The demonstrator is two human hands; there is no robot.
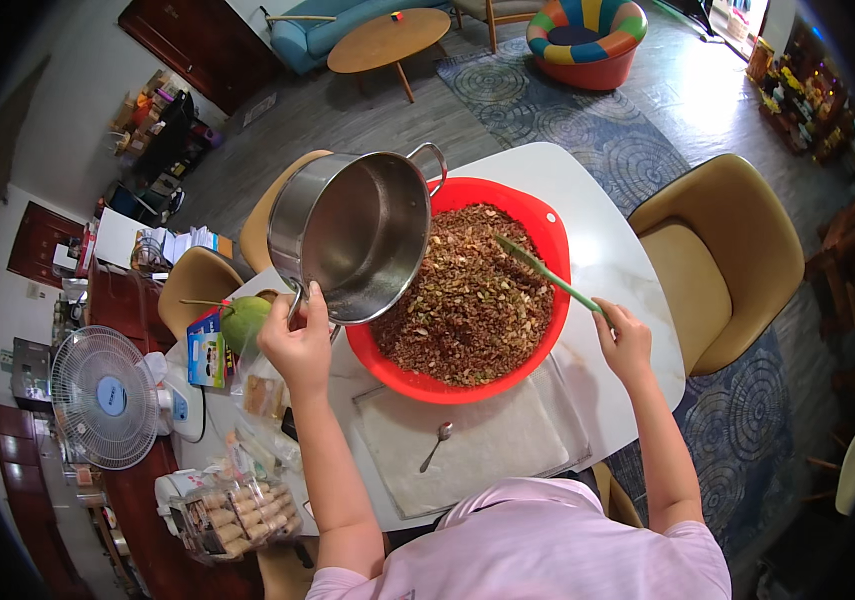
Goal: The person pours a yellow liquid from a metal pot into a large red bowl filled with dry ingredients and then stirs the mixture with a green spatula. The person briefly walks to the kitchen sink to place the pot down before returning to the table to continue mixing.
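Note:
My left hand [298, 337] grips one loop handle of a stainless steel pot [364, 225]. The pot is tilted, its mouth facing me and its rim overlapping the left side of a red plastic basin [457, 391]. A heap of brown, grain-like mixture with pale and green flakes [465, 300] fills much of that basin; the pot's visible inside holds only a little residue. In my right hand [625, 339] is the handle of a green spatula [555, 277], whose blade rests on the mixture's right part.
Under the basin, a pale cloth mat [457, 442] lies on the white table [607, 225], with a metal spoon [436, 446] on it. Leftward are a green fruit [244, 322], packaged rolls [244, 517] and an electric fan [106, 397]. A tan chair [727, 262] stands at right.

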